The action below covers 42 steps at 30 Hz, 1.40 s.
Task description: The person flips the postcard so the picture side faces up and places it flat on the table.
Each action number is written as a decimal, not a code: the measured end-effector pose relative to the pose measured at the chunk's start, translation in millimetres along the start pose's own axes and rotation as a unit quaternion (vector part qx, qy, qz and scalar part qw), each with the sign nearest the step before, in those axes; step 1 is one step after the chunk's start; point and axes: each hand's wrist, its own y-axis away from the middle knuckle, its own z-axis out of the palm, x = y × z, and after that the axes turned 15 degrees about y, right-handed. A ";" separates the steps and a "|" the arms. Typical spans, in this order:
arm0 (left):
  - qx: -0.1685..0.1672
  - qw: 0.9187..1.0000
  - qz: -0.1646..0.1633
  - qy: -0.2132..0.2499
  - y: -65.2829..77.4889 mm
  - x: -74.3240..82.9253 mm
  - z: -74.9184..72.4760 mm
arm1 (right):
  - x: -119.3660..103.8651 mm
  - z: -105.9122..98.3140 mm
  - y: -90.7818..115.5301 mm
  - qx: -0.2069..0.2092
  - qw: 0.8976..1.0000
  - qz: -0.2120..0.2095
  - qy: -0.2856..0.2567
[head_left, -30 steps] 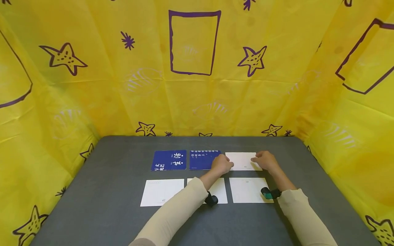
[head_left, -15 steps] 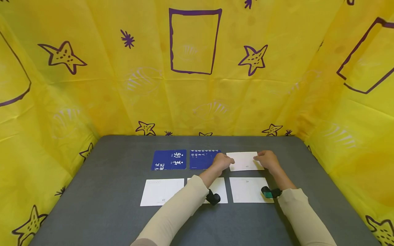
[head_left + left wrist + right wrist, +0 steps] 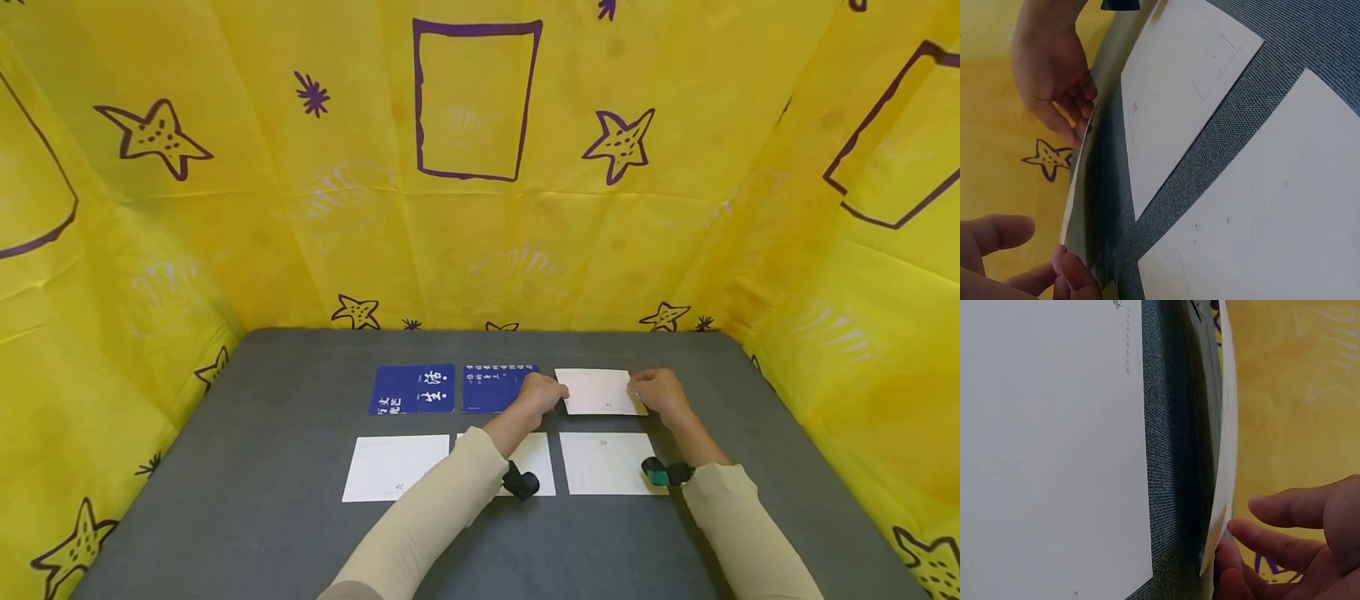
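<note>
A white postcard (image 3: 600,390) is held at the right end of the back row, raised slightly off the table with a dark gap beneath it in the wrist views. My left hand (image 3: 537,397) grips its left edge with the fingertips; my right hand (image 3: 660,390) grips the right edge. Seen almost edge-on in the right wrist view, the postcard (image 3: 1227,425) bows a little between the hands, and the right thumb stands off its surface. Beside my left hand lies a blue card (image 3: 491,392) with white lettering, partly covered by that hand.
Another blue card (image 3: 411,390) lies at the back row's left end. In front are three white postcards: the left (image 3: 393,467), the middle (image 3: 538,467) partly behind the left forearm, and the right (image 3: 607,467). Yellow patterned cloth (image 3: 480,242) surrounds the grey table (image 3: 262,500).
The held postcard has shifted slightly right and risen off the table, and its tilt has levelled since half a second ago. Both hands have moved slightly right with it. The other cards stay put.
</note>
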 end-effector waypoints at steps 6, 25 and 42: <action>0.006 0.998 0.033 -0.051 1.8 1.6 -3.1 | 4.0 2.9 -0.8 0.003 0.999 0.008 -0.041; 0.012 0.954 0.167 -0.248 -3.3 -5.8 -15.2 | 0.8 -2.5 7.9 -0.013 0.995 -0.002 -0.102; -0.012 0.932 0.199 -0.302 -2.1 -2.5 -27.5 | 3.2 -6.3 9.4 -0.008 0.992 -0.061 -0.115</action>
